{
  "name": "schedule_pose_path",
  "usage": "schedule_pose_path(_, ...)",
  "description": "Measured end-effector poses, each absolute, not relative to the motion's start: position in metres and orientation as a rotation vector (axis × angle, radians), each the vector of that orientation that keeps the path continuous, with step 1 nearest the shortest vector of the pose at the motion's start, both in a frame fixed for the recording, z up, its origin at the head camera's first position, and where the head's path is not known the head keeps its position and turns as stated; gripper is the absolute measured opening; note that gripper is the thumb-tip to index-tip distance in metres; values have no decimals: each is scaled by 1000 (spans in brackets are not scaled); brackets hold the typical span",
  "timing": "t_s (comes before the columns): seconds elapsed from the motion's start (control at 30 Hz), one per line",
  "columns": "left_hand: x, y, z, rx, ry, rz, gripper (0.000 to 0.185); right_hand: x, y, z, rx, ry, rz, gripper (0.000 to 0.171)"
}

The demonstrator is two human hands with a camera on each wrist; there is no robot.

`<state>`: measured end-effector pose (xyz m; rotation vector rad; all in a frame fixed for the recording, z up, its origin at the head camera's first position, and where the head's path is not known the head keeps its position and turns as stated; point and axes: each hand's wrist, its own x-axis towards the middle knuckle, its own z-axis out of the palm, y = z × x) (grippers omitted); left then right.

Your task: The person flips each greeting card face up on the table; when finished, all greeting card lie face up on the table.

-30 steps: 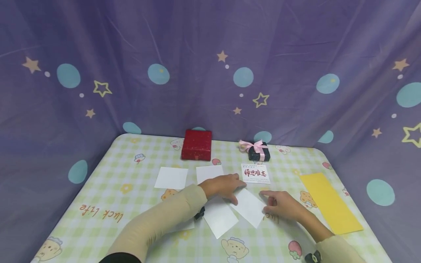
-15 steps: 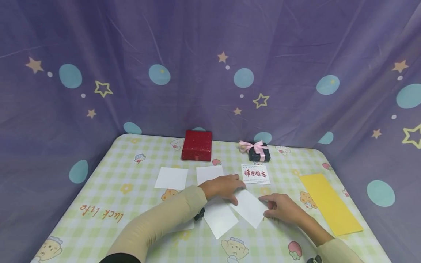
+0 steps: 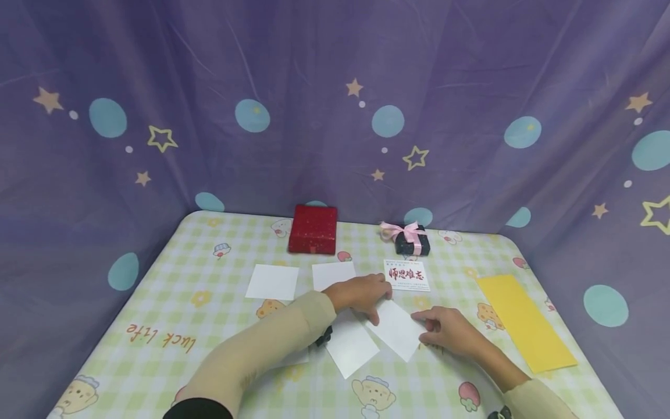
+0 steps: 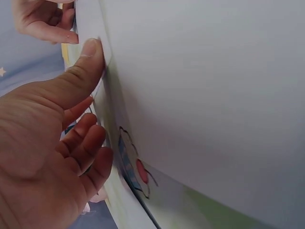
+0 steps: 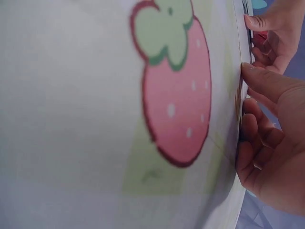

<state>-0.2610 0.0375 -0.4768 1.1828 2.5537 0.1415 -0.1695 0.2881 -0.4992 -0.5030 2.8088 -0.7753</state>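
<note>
— As you scan from the left, how many white sheets do you count on the surface (image 3: 157,302)?

— Four plain ones: a blank square (image 3: 272,282) far left, a second blank sheet (image 3: 332,274) partly under your left forearm, a lower sheet (image 3: 352,349) near your left elbow side, and the tilted white card (image 3: 399,329) between your hands. One printed card (image 3: 406,275) with red characters lies just beyond.

— And your hands?

— Your left hand (image 3: 361,295) rests on the tilted white card's upper left corner, thumb pressing the edge, the other fingers loosely curled. Your right hand (image 3: 449,331) touches the card's right corner with its fingertips, fingers bent; whether it pinches the paper I cannot tell.

— What else stands around?

— One red box (image 3: 313,230) and one small dark box with a pink bow (image 3: 411,241) sit near the back edge, well apart from your hands. One yellow strip (image 3: 525,323) lies to your right, near the surface's right edge. Nothing stands between your hands and the card; open checked cloth runs along the front and left, and the purple curtain (image 3: 335,116) closes the back and sides.
</note>
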Motion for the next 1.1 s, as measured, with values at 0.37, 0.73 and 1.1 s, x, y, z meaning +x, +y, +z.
schedule_pose_path(0.37,-260,41,-474,1189,2540,132,72,-170,288,-501,-350,2788,-864,39)
schedule_pose_path(0.73,-258,38,-469,1203,2647,261,44,-173,297,-496,-375,2611,-1080,35)
schedule_pose_path(1.1,-258,26,-463,1313,2820,583,19,-177,299,-491,-174,2331,-1392,65)
